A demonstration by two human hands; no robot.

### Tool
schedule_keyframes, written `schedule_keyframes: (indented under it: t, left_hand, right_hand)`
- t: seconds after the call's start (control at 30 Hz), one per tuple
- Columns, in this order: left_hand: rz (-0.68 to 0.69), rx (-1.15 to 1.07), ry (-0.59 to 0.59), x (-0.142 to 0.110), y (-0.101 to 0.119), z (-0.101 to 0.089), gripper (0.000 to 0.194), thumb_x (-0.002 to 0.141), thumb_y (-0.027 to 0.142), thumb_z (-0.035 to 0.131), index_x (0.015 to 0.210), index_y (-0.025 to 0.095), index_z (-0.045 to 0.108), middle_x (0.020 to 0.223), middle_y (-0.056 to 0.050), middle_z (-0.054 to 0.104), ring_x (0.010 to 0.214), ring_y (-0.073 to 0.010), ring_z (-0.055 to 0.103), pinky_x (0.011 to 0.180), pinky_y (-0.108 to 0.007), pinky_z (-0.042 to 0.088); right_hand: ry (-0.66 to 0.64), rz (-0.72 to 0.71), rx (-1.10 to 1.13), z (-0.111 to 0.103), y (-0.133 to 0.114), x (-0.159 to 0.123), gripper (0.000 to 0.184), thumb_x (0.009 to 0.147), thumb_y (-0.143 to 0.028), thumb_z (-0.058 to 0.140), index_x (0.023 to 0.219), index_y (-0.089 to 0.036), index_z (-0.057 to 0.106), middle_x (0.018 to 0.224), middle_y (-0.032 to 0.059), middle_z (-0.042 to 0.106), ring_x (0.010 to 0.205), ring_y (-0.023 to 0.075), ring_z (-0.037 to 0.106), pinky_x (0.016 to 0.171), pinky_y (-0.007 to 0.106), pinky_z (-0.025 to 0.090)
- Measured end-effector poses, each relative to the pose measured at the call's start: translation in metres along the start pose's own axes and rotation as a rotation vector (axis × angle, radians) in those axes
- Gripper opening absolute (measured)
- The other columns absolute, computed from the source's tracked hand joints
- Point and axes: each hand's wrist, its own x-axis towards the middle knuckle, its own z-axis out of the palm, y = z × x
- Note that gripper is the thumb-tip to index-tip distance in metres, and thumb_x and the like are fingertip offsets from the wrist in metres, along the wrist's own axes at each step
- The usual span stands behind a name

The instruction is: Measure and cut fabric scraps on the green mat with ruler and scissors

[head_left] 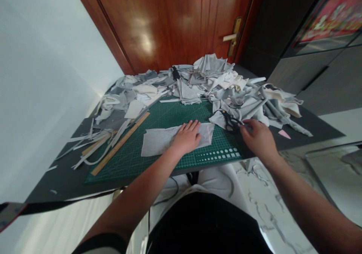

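Observation:
My left hand lies flat with its fingers out on a grey strip of fabric, which is spread over a green cutting mat. A faint pink line runs across the fabric's right end. My right hand is at the mat's right side with its fingers curled, thumb and forefinger close together. Something small and pale shows at those fingertips; I cannot make out what it is. Black-handled scissors lie right beside these fingertips, partly over a small grey fabric scrap.
A wooden ruler lies slantwise on the mat's left side. Beyond it are thin pale strips. Heaped grey and cream fabric pieces line the table's back and right. A pink triangular piece lies near the right edge. A wooden door stands behind.

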Motion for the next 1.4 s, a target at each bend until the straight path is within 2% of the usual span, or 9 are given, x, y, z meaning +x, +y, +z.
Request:
schedule_keyframes:
  t: [0.1, 0.23, 0.43, 0.53, 0.63, 0.77, 1.07, 1.2, 1.4]
  left_hand:
    - [-0.036, 0.007, -0.005, 0.006, 0.001, -0.001, 0.059, 0.101, 0.034, 0.036, 0.159, 0.022, 0.034, 0.167, -0.006, 0.03, 0.156, -0.025, 0.024, 0.128, -0.054, 0.015]
    - [-0.053, 0.002, 0.008, 0.009, 0.0, -0.001, 0.059, 0.101, 0.035, 0.035, 0.158, 0.023, 0.035, 0.167, -0.004, 0.03, 0.156, -0.0247, 0.025, 0.127, -0.054, 0.016]
    - [-0.156, 0.015, 0.081, 0.01, -0.011, -0.002, 0.058, 0.101, 0.032, 0.037, 0.158, 0.021, 0.034, 0.166, -0.007, 0.033, 0.154, -0.0262, 0.028, 0.126, -0.054, 0.016]
    - [-0.086, 0.012, 0.15, 0.006, -0.012, -0.009, 0.047, 0.099, 0.032, 0.046, 0.146, 0.023, 0.049, 0.156, -0.009, 0.048, 0.144, -0.0281, 0.042, 0.121, -0.053, 0.025]
    - [0.063, -0.072, 0.128, -0.003, -0.01, -0.018, 0.033, 0.094, 0.04, 0.06, 0.123, 0.024, 0.061, 0.131, -0.008, 0.064, 0.125, -0.0276, 0.056, 0.107, -0.046, 0.041]
    - [0.177, -0.174, 0.017, -0.016, -0.008, -0.019, 0.033, 0.087, 0.045, 0.073, 0.113, 0.025, 0.064, 0.121, -0.004, 0.066, 0.119, -0.027, 0.058, 0.098, -0.042, 0.043]
    - [0.179, -0.168, 0.116, -0.015, -0.01, -0.008, 0.009, 0.091, 0.027, 0.068, 0.096, 0.021, 0.065, 0.1, -0.004, 0.069, 0.101, -0.0231, 0.062, 0.092, -0.037, 0.046]
    - [0.19, -0.167, 0.164, -0.017, -0.008, -0.008, 0.008, 0.086, 0.024, 0.068, 0.087, 0.021, 0.06, 0.091, -0.002, 0.067, 0.093, -0.0223, 0.061, 0.086, -0.036, 0.046]
    - [0.147, -0.128, 0.287, -0.029, -0.003, -0.018, 0.015, 0.073, 0.019, 0.062, 0.078, 0.023, 0.048, 0.08, -0.002, 0.06, 0.084, -0.0233, 0.058, 0.079, -0.039, 0.042]
  right_hand:
    - [-0.1, -0.015, -0.063, 0.004, 0.013, 0.014, 0.038, 0.096, -0.037, 0.05, 0.116, -0.011, 0.07, 0.106, 0.0182, 0.072, 0.098, 0.0319, 0.065, 0.09, 0.043, 0.05]
    - [-0.226, -0.053, -0.246, 0.017, 0.0, 0.026, 0.041, 0.097, -0.042, 0.052, 0.116, -0.011, 0.072, 0.111, 0.02, 0.071, 0.109, 0.0362, 0.061, 0.094, 0.047, 0.046]
    - [-0.492, 0.106, -0.324, 0.013, -0.016, 0.057, 0.043, 0.09, -0.048, 0.059, 0.1, -0.01, 0.075, 0.099, 0.0211, 0.074, 0.09, 0.0315, 0.069, 0.072, 0.035, 0.048]
    - [-0.551, 0.129, -0.37, 0.003, -0.013, 0.07, 0.04, 0.087, -0.049, 0.061, 0.089, -0.012, 0.077, 0.095, 0.0203, 0.074, 0.088, 0.0308, 0.07, 0.068, 0.033, 0.045]
    - [-0.669, 0.207, -0.14, -0.008, -0.008, 0.076, 0.032, 0.085, -0.043, 0.063, 0.077, -0.014, 0.074, 0.081, 0.0146, 0.073, 0.077, 0.0253, 0.068, 0.064, 0.03, 0.044]
    - [-0.791, 0.347, 0.344, -0.018, -0.002, 0.072, 0.025, 0.082, -0.039, 0.067, 0.07, -0.017, 0.069, 0.07, 0.0073, 0.069, 0.064, 0.018, 0.062, 0.059, 0.026, 0.045]
    - [-0.706, 0.725, 1.026, -0.053, -0.032, 0.001, 0.038, 0.058, -0.032, 0.09, 0.084, -0.015, 0.068, 0.071, 0.0032, 0.064, 0.061, 0.0135, 0.057, 0.058, 0.025, 0.048]
    - [-0.701, 0.742, 1.144, -0.061, -0.058, -0.058, 0.05, 0.068, -0.059, 0.083, 0.078, -0.016, 0.061, 0.065, 0.0006, 0.057, 0.058, 0.0116, 0.049, 0.053, 0.025, 0.041]
    - [-0.845, 0.777, 1.048, -0.072, -0.088, -0.121, 0.06, 0.073, -0.072, 0.071, 0.089, -0.015, 0.06, 0.064, -0.0005, 0.056, 0.058, 0.0131, 0.051, 0.057, 0.027, 0.041]
